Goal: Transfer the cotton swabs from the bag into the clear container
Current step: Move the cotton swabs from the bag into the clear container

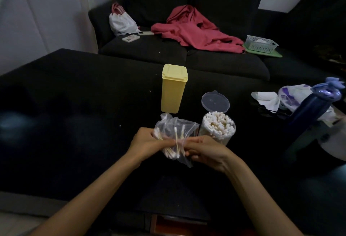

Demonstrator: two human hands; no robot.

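Both hands over dark counter [74, 104]. Left hand [148, 142] fingers curled round clear bag [176, 134], gripping the cotton swabs [169, 152] through the plastic. Right hand [204, 151] fingers pinch bag's near edge. Clear container [217, 129], lid open, packed with swabs, stands just beyond right fingers. Yellow box [174, 87] farther beyond the bag.

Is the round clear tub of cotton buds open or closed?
Open. The clear container has its hinged lid flipped up behind it, and the white tips of the cotton swabs standing inside show at its mouth.
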